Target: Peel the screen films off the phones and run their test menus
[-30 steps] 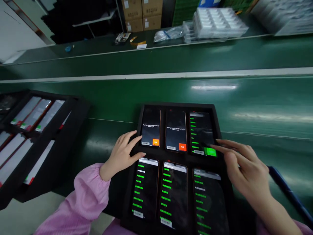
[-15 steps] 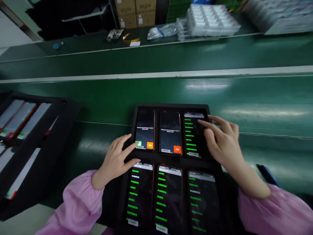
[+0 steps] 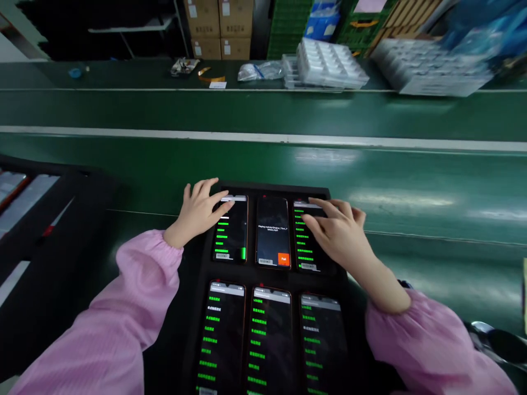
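Note:
Several smartphones lie face up in two rows in a black tray (image 3: 272, 277). My left hand (image 3: 200, 211) is open, fingers spread over the top of the upper-left phone (image 3: 230, 236), which shows a list with green lines. My right hand (image 3: 340, 227) is also open, its index finger and thumb over the top of the upper-right phone (image 3: 304, 241), which shows a similar list. Between them the upper-middle phone (image 3: 272, 230) displays white text and an orange Fail button. The lower-left phone (image 3: 222, 334), lower-middle phone (image 3: 269, 340) and lower-right phone (image 3: 323, 340) show lists.
Another black tray (image 3: 82, 219) with phones stands at the left. Beyond a white rail (image 3: 230, 135), clear plastic trays (image 3: 329, 63), a plastic bag (image 3: 260, 71) and a stack of pale trays (image 3: 428, 68) sit on the green bench. Cardboard boxes (image 3: 220, 24) are behind.
My left hand has moved up from the lower part of the upper-left phone, whose screen now shows a list. My right hand is at the upper-right phone's top. The view has shifted.

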A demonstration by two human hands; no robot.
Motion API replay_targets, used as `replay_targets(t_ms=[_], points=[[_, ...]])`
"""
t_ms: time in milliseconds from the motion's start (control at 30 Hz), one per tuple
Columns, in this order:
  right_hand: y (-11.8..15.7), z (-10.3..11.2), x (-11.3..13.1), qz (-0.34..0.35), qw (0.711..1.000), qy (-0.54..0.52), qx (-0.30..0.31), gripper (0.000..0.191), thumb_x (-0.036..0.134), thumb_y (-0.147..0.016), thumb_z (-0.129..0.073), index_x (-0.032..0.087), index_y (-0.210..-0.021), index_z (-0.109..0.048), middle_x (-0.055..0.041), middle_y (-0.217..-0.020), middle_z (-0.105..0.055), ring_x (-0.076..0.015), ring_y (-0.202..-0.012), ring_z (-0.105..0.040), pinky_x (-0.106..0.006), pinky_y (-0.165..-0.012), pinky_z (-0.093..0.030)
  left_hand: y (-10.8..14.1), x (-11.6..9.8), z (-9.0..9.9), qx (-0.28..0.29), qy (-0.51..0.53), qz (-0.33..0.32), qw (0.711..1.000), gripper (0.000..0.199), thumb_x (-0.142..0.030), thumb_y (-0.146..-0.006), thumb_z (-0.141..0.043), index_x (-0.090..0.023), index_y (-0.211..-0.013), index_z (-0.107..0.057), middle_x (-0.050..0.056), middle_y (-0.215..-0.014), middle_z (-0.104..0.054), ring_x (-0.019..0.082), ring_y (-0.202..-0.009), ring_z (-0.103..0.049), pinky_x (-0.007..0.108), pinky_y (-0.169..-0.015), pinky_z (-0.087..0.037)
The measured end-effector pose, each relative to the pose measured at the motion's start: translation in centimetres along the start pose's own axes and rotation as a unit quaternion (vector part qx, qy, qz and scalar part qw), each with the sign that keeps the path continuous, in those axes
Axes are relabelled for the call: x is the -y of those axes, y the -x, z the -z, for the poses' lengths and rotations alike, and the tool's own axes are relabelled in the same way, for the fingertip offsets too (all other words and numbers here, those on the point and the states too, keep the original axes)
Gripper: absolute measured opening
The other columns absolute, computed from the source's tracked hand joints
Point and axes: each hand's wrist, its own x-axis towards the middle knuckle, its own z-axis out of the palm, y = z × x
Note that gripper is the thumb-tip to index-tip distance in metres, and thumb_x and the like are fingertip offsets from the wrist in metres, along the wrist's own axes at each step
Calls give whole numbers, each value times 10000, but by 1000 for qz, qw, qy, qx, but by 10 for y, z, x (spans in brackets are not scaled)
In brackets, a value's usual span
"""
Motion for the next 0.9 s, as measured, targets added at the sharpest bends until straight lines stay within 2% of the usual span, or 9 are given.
replay_targets(t_ms=[67,167,300,367,600,767,900], points=[[9,11,-3,8,1000,-3,-1,575,498,-1103,-380,285,-824,-836,-50,-1336,-731,-336,-1238,-573,-564,-1015,-403,6,0,-1,-1,-11,-24,1000,588,-626,-1087,-361,-247,-1321,-744,169,-1553,-557,423,-1456,-471,818,-1156,-312],[15,20,-11,-6,1000,-17,-9,574,481,-1115,-325,286,-956,-841,-69,-1320,-730,-318,-1196,-598,-517,-942,-449,25,-2,3,-30,-8,-70,997,557,-605,-1094,-369,-260,-1235,-783,147,-1531,-592,408,-1420,-521,802,-1149,-332],[9,12,-15,-13,1000,-19,2,557,475,-1116,-304,304,-1073,-833,-85,-1356,-706,-327,-1199,-591,-510,-899,-484,36,2,5,-119,33,-67,990,474,-565,-1066,-515,-204,-1271,-744,163,-1401,-669,358,-1289,-635,683,-1149,-414],[5,5,-12,-3,1000,-17,7,537,461,-1116,-312,325,-1093,-831,-74,-1385,-691,-321,-1215,-583,-519,-928,-487,35,6,4,-136,47,-54,988,487,-559,-1041,-573,-180,-1318,-703,166,-1362,-681,347,-1255,-653,646,-1151,-429],[-2,-8,-8,17,1000,-19,-4,558,483,-1105,-351,270,-962,-847,-121,-1409,-673,-381,-1264,-560,-587,-952,-450,32,10,-4,-118,27,-51,991,421,-561,-1016,-616,-218,-1227,-740,154,-1376,-668,348,-1251,-643,660,-1146,-421],[-2,-15,-13,31,999,8,-9,587,502,-1111,-333,268,-932,-841,-109,-1377,-691,-369,-1228,-592,-548,-902,-453,31,8,-7,-97,23,-62,993,410,-572,-1005,-634,-231,-1190,-769,155,-1397,-657,356,-1281,-628,709,-1149,-393],[-4,-14,-13,25,1000,16,2,552,493,-1109,-352,267,-980,-839,-102,-1358,-704,-367,-1220,-591,-540,-904,-451,31,8,-11,-80,26,-62,994,430,-596,-998,-634,-233,-1171,-787,155,-1411,-653,364,-1300,-616,698,-1140,-396]])
